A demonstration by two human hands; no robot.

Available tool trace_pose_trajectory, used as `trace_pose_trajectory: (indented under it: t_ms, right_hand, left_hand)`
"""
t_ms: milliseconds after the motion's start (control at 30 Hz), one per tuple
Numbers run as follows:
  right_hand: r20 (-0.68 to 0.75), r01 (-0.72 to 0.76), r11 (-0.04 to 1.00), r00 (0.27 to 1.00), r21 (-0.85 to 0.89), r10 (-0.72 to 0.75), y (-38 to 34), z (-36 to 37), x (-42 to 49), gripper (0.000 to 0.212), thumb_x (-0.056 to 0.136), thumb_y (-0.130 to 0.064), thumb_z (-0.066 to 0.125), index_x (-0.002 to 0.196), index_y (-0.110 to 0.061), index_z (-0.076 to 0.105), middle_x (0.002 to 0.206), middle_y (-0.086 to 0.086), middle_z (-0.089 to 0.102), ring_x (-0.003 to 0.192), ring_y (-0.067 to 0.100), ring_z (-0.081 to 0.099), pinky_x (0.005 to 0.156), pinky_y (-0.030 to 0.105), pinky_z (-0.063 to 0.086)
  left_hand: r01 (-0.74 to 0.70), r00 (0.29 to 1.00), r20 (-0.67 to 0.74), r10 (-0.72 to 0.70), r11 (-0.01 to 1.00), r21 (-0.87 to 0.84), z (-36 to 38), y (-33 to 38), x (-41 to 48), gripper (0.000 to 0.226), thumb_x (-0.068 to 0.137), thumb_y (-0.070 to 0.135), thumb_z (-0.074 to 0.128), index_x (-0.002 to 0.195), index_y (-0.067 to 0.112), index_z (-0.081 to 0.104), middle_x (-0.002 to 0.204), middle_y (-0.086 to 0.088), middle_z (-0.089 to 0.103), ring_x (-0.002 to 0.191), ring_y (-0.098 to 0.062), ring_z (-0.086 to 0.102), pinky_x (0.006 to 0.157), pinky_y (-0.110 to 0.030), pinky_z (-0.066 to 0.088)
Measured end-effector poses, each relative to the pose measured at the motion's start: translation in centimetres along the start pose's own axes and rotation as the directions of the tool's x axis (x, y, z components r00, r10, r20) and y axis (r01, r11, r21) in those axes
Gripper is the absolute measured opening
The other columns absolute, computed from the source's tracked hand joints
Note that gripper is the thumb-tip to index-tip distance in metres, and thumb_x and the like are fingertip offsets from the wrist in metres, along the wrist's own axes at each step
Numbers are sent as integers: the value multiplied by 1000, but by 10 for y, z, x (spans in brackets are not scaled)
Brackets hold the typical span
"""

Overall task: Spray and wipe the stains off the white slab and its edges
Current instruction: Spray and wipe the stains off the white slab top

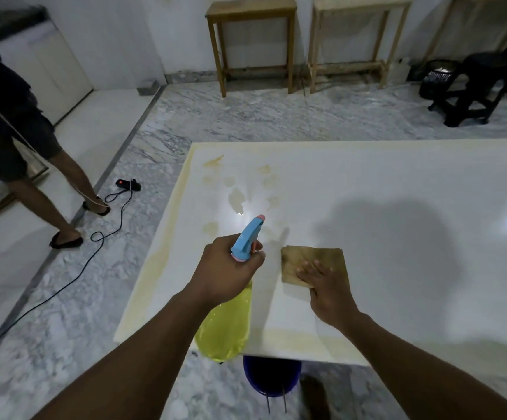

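While left grip [228, 271] curls round spray bottle [226, 324], right grip [326, 287] flat (fingers [317, 267] straight) on cloth [302, 256] beside it.

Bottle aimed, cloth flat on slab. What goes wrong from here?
1. The spray bottle in the left hand aims at the stains near the white slab's left edge; overspray may reach the lit power strip on the floor beyond.
2. The cloth under the flat right hand already looks brown, so it may smear.
3. The yellowed edge band could be missed.
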State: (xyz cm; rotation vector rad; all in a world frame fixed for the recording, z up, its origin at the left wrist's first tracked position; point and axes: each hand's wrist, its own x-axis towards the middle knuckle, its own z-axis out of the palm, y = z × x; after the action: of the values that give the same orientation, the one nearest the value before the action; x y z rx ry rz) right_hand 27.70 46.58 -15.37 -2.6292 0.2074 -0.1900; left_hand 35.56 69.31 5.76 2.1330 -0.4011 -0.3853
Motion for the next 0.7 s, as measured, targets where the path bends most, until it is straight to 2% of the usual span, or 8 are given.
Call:
trace_pose_trajectory:
  t_ms: [100,167,233,300,367,433,567,700]
  right_hand:
    - [0,78,997,997,7,-78,-14,1,-41,53,83,3,54,125,-26,66,137,0,60,136,21,45,110,53,39]
    - [4,119,990,993,70,-120,-24,-21,-38,50,83,2,49,121,-25,66,126,-4,67,123,18,57,98,41,51]
    - [125,-155,952,984,263,126,-48,-72,-16,34,86,-3,46,102,-20,70,100,1,72,93,23,67,77,35,54]
    - [314,-466,738,883,489,349,-52,-109,13,22,92,-7,48,94,-11,69,93,8,72,83,25,67,67,34,53]
    - [470,-614,457,788,643,397,-48,-133,42,17,95,-13,55,100,-5,69,103,16,73,86,27,71,68,37,58]
    - [594,-706,330,706,626,386,-37,-148,77,25,92,-17,62,110,0,65,109,22,71,96,35,70,76,44,58]
    - [635,-688,560,698,463,332,-16,-165,171,32,88,-7,59,119,-3,62,115,20,69,107,40,65,94,55,52]
    - [441,-445,857,844,259,305,-16,-158,298,24,85,0,51,97,-8,69,104,18,69,91,32,64,76,36,49]
  left_hand:
    - [0,1000,11,0,1000,-12,-16,-1,-34,10,91,25,71,85,17,68,93,-10,77,94,-32,72,82,-45,57]
    - [-9,1000,16,9,1000,-17,-25,2,-45,10,90,26,71,85,18,68,93,-11,77,92,-33,72,82,-47,58]
    - [-17,1000,23,18,999,-30,-32,6,-47,10,85,33,70,83,23,68,90,-9,77,89,-33,73,80,-48,59]
    - [-29,999,13,30,999,-38,-39,10,-41,15,80,39,67,81,24,67,88,-6,76,90,-31,73,80,-49,59]
    - [-40,999,-4,40,998,-46,-43,12,-29,18,78,40,67,80,22,67,88,-2,76,90,-29,72,81,-50,59]
    - [-37,999,-9,36,998,-48,-44,13,-12,18,78,40,67,80,22,67,89,0,76,92,-26,73,82,-48,59]
    - [-1,1000,0,1,1000,-8,-46,8,25,14,82,40,68,81,27,67,89,-2,77,92,-24,75,83,-43,59]
    - [56,997,-49,-56,998,-4,-50,0,84,14,79,44,66,80,29,65,88,-3,77,84,-28,73,79,-49,61]
